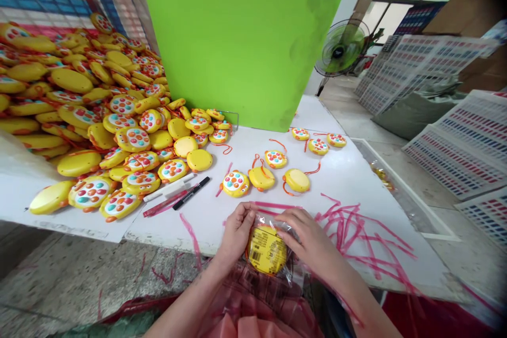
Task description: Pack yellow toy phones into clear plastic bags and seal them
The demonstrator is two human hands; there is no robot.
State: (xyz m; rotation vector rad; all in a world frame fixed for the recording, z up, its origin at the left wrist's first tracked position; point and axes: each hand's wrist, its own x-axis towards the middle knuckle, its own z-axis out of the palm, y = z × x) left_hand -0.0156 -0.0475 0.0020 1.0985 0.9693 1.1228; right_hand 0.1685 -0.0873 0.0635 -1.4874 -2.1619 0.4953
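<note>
A clear plastic bag (292,270) printed with black text and a barcode hangs over the table's near edge, with a round yellow toy (268,248) inside it. My left hand (240,227) pinches the bag's upper left corner between thumb and fingers. On the other side, my right hand (303,229) grips the upper right of the bag, its fingers bent over the plastic. Just beyond my hands lie a toy with coloured buttons (235,184) and two plain-backed yellow toys, one of them a toy with an orange cord (297,180).
A large heap of yellow toys (119,116) fills the left. Pink plastic strips (356,232) are scattered at right. A black marker (191,193) lies left of my hands. A tall green panel (237,37) stands behind; a fan (337,53) is farther back.
</note>
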